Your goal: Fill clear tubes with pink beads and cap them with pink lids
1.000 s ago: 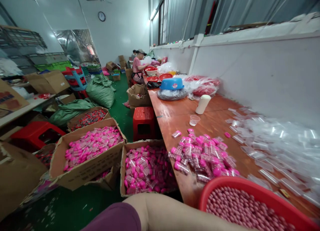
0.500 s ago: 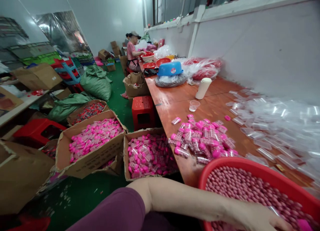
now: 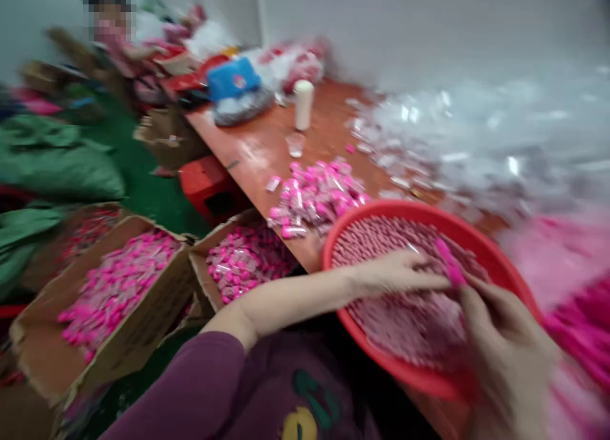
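Observation:
The picture is smeared by motion. A red basin point(image 3: 405, 206) full of small pink pellets point(image 3: 381, 233) stands at the near edge of the wooden table point(image 3: 257, 151). My left hand point(image 3: 395, 275) lies over the pellets inside the basin, fingers pointing right; the blur hides whether they hold anything. My right hand point(image 3: 505, 351) is at the basin's right rim, its fingers closed on a small pink piece point(image 3: 450, 265) that sits between the two hands. A pile of pink-capped tubes point(image 3: 317, 195) lies just beyond the basin.
Clear empty tubes point(image 3: 452, 147) are heaped along the wall, with a pink heap point(image 3: 572, 300) at the right. A white bottle point(image 3: 304, 104), a clear cup point(image 3: 296, 144) and a blue basin point(image 3: 233, 79) stand further back. Cardboard boxes point(image 3: 119, 281) of pink tubes and a red stool point(image 3: 210, 189) are on the floor. Another person point(image 3: 114, 39) works at the far end.
The view has swung down and to the right. My left hand has gone further into the basin, and my right hand has come into view with the pink piece.

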Motion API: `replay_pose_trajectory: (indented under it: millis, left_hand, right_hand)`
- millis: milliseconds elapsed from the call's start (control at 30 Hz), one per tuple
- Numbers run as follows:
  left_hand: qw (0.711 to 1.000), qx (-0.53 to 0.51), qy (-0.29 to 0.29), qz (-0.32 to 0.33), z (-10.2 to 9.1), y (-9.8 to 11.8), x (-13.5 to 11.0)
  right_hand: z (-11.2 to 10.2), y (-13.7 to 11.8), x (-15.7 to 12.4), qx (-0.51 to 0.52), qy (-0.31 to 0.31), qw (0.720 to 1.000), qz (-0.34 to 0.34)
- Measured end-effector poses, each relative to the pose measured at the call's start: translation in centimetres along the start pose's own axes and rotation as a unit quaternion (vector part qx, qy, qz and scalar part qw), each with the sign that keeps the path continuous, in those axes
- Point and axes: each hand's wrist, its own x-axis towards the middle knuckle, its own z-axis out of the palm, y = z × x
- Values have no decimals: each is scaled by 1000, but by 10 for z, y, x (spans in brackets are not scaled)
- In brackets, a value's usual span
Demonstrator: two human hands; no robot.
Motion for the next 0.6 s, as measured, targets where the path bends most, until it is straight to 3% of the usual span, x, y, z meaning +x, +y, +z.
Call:
replay_pose_trajectory:
  millis: [100,167,367,500,600]
  left_hand:
    - [998,-58,-8,3,-3,-5,-11]
    - [997,-75,-8,-1,0,-9,-14]
    - [996,-70,36,-36,7,-8,-20]
    - [999,-22,36,0,5,-13,-17]
    - [997,41,55,47,4,-17,-14]
  right_hand:
    - [4,19,-10,39,32,998,-41]
    - [10,24,-10,36,16,996,-76]
    - [11,15,-12,31,-4,985,-170]
    - [11,14,-16,27,-9,979,-204]
    - [10,15,-17,18,-25,982,-187]
